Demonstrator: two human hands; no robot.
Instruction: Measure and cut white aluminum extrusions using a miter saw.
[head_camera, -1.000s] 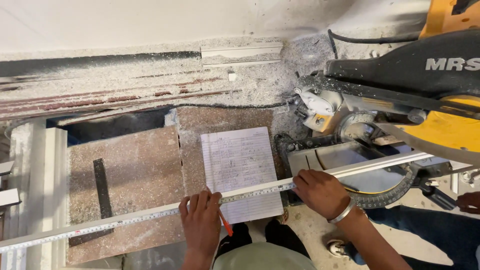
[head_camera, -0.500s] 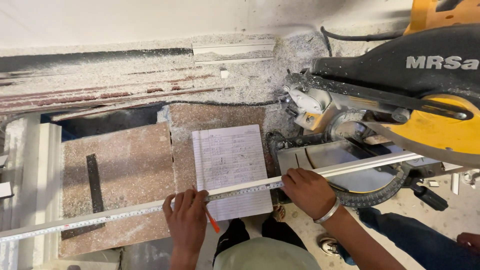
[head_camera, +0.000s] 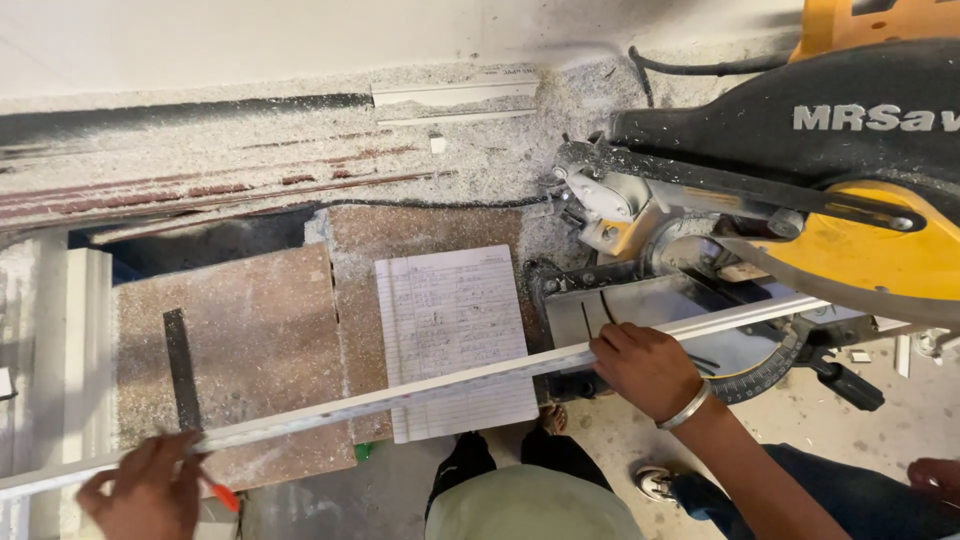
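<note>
The right hand (head_camera: 645, 368) presses flat on a long white strip (head_camera: 420, 390), fingers curled over its top edge where it leaves the saw table (head_camera: 650, 300); whether the thumb wraps under it cannot be told. The left hand (head_camera: 145, 490) sits at the strip's far end near the lower left corner, fingers closed around an orange pencil (head_camera: 218, 492) and resting against the strip.

The strip runs on a slant from the lower left, across two brown slabs (head_camera: 250, 340) and a lined sheet (head_camera: 455, 340), onto the table under the yellow and black miter saw (head_camera: 800, 190). A dark flat bar (head_camera: 182, 370) lies on the left slab. Sawdust covers the floor behind, where a short white offcut (head_camera: 455, 95) lies.

This reads as the positioning step: the strip is laid for a cut, one hand steadying it at the saw, the other at a spot along its length with the pencil. The next move likely calls for holding the strip firm against the table so it does not shift, and keeping the right hand clear of the blade path.
</note>
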